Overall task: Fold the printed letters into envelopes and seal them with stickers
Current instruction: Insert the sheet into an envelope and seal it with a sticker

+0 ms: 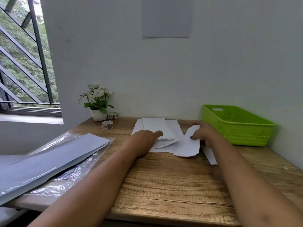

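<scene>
Both forearms run up from the near edge of the wooden desk (164, 185) toward the paper pile at the far side. Folded letter (186, 148) is in the right hand (205, 133): thumb on the near face, fingers curled behind its far end, a closed pinch. Its long axis runs roughly away from the person, tilted a bit leftward at the near end, and the near end rests on or just above the desk; can't tell which. Envelope (159, 128) lies just left of that letter, under the left hand (147, 136), long axis also running away, open mouth apparently toward the near side. Left hand is flat-ish, fingers extended and pressing the envelope down near its mouth, gripping nothing.

Key relation, my read: letter sits just right of the envelope mouth, axes near parallel, so right hand is the one to slide it in while left pins.

Loose sheets (165, 149) lie under both. Sticker rolls (107, 125) are well left of the left hand, by the flower pot (98, 114). Green basket (236, 126) is just right of the right hand. Plastic-sleeved sheets (49, 161) sit beside the left forearm.
</scene>
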`<state>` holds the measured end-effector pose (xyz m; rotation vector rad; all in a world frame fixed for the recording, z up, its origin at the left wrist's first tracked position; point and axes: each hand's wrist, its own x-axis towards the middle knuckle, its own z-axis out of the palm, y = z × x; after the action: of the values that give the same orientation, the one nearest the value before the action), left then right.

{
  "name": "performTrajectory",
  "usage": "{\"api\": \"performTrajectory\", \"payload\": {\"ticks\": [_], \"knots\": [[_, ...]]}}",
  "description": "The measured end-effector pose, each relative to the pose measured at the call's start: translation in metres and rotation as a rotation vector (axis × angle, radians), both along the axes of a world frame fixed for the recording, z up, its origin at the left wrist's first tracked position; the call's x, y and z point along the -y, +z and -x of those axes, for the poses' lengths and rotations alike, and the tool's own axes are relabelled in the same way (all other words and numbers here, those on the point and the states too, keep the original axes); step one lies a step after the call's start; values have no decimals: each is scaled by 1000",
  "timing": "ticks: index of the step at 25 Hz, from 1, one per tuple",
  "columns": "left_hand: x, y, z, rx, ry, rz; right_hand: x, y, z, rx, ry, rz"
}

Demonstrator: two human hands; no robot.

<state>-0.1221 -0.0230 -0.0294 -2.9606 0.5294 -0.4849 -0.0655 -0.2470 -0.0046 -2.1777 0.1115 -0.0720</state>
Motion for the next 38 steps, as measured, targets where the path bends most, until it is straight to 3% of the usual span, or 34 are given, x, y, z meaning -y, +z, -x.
{"api": "performTrajectory", "payload": {"ticks": [3, 7, 10, 14, 15, 20, 25, 29, 38], "knots": [[5, 4, 9, -2, -51, -9, 7, 10, 2, 83, -41, -384], [-2, 0, 2, 7, -43, 40, 9, 27, 15, 153, 78, -482], [-8, -4, -2, 36, -53, 136, -1, 24, 32, -125, 396, -737], [-5, 1, 4, 78, -47, 210, -17, 20, 25, -810, 862, -594], [-4, 3, 6, 84, -26, 256, -19, 18, 24, -888, 946, -551], [-6, 8, 11, 138, 29, 486, -9, 23, 33, -734, 763, -442], [-4, 7, 10, 171, 47, 498, -5, 30, 45, -411, 796, -198], [-3, 8, 11, 151, 18, 536, 5, 31, 46, -411, 800, -149], [2, 2, 4, 120, -33, 536, 10, 26, 40, -224, 560, -113]]}}
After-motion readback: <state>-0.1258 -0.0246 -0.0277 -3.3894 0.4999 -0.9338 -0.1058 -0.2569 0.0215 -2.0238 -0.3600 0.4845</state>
